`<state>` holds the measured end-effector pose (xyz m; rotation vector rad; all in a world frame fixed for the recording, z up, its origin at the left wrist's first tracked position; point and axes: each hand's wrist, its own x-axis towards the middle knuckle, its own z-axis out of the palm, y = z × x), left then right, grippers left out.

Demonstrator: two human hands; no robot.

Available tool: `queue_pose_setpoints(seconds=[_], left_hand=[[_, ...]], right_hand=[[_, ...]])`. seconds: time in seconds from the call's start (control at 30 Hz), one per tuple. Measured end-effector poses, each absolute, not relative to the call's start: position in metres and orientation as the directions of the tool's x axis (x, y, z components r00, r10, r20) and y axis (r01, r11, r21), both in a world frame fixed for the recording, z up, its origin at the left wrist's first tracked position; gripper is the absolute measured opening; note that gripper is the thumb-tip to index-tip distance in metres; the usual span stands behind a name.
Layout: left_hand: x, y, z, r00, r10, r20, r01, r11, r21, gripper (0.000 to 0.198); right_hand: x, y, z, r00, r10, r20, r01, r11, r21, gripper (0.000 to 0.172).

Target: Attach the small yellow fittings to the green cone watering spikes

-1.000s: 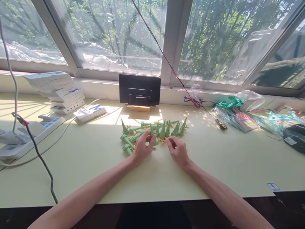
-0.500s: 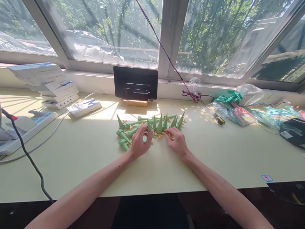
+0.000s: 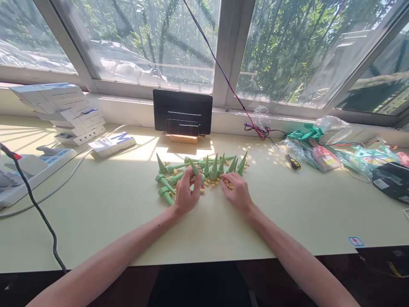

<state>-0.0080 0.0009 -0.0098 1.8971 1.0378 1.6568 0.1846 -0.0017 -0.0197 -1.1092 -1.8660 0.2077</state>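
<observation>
My left hand (image 3: 186,192) is closed around a green watering spike (image 3: 193,167), its pointed end tilted up and to the left. My right hand (image 3: 237,192) has its fingers bent in together over a scatter of small yellow valve pieces (image 3: 213,183); what lies between the fingertips is hidden. Just beyond the hands stands a row of upright green spikes (image 3: 214,167), tips up. More green spikes (image 3: 165,194) with ribbed caps lie on their sides to the left of my left hand, and another cone (image 3: 160,163) stands behind them.
A tablet (image 3: 182,108) and a phone (image 3: 182,127) lean on a stand at the back. White boxes (image 3: 72,111) and a power strip (image 3: 44,170) are on the left. To the right lie a yellow-black tool (image 3: 293,162), plastic bags (image 3: 326,157) and a black pouch (image 3: 391,181).
The spike in my left hand has tipped from nearly upright to leaning left, and that hand has shifted slightly left. My right hand stays almost in place over the yellow pieces.
</observation>
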Motion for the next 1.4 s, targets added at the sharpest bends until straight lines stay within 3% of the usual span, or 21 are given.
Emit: queue_pose_setpoints(seconds=[0.17, 0.27, 0.47, 0.73, 1.0, 1.4], left_hand=[[-0.007, -0.002, -0.011, 0.004, 0.791, 0.612, 0.257, -0.592, 0.764, 0.016], [-0.008, -0.002, -0.011, -0.003, 0.784, 0.621, 0.299, -0.592, 0.749, 0.016], [-0.008, -0.003, -0.01, -0.001, 0.79, 0.613, 0.308, -0.583, 0.752, 0.023], [-0.008, -0.004, -0.013, 0.023, 0.803, 0.596, 0.248, -0.582, 0.774, 0.037], [-0.009, -0.001, -0.016, 0.156, 0.624, 0.766, 0.395, -0.75, 0.531, 0.022], [0.004, -0.007, -0.021, 0.195, 0.498, 0.845, 0.448, -0.812, 0.375, 0.024]], right_hand=[[0.163, -0.015, -0.019, -0.437, 0.702, 0.563, 0.595, 0.695, -0.404, 0.026], [0.157, -0.02, -0.019, -0.512, 0.697, 0.502, 0.606, 0.707, -0.364, 0.025], [0.158, -0.019, -0.022, -0.513, 0.724, 0.461, 0.621, 0.684, -0.382, 0.014], [0.158, -0.014, -0.027, -0.439, 0.749, 0.496, 0.626, 0.651, -0.43, 0.018], [0.155, -0.011, -0.03, -0.441, 0.733, 0.518, 0.626, 0.665, -0.409, 0.017], [0.153, -0.011, -0.038, -0.471, 0.706, 0.529, 0.606, 0.695, -0.387, 0.027]])
